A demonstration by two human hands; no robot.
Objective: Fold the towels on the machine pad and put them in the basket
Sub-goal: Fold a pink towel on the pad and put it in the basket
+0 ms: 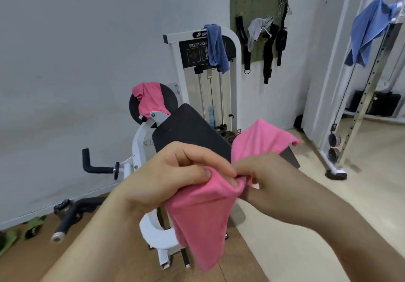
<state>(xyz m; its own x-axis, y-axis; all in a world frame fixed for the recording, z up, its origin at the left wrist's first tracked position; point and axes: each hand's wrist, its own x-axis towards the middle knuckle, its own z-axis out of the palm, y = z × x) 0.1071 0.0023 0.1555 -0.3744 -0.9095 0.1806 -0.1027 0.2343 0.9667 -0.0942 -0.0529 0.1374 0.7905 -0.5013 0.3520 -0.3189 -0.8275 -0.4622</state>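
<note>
I hold a pink towel (201, 211) in front of the black machine pad (190, 132). My left hand (166, 174) pinches its edge with thumb and fingers. Touching it, my right hand (263, 178) grips the same bunched edge. One part of the towel hangs down below my hands, another part spreads up over the pad's right side. A second pink towel (150, 100) is draped over the round black disc behind the pad. A blue towel (215, 47) hangs on the weight-stack frame. No basket is in view.
Another blue towel (370, 29) hangs on the cable rack at the right, and a grey cloth (257, 29) on the green pegboard. Black handles (96, 165) stick out at the left of the machine. Bars and green straps (32, 227) lie on the floor.
</note>
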